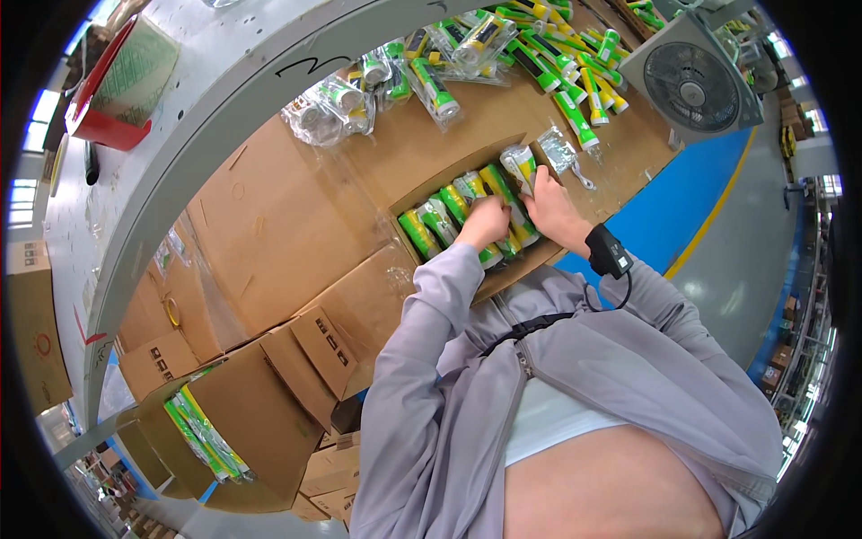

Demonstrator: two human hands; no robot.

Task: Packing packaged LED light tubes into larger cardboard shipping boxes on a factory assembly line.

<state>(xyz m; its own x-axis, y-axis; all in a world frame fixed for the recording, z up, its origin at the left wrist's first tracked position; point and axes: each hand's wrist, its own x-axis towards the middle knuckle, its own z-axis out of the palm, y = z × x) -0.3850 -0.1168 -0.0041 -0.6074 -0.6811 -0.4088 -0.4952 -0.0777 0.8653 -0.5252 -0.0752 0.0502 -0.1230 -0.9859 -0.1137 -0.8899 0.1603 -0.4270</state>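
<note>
A pale lilac-grey long-sleeved jacket (655,377) is worn, fitted with a zip (525,361) and crossed by a black strap (532,329) at four o'clock. A white shirt (557,420) is exposed at five o'clock. At three o'clock, a boxy black device (609,251) is worn on the right wrist (582,237), with a thin black cable (620,309) attached.

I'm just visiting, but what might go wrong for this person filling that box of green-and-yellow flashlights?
The row of wrapped flashlights looks tight in the box, so the left hand, pressed in among them, might snag or crumple the clear wrap.

The black wristband by the right hand trails a looped cable, which could catch on the box's edge.

The loose flashlights lie heaped, so a bump might set some rolling.
</note>
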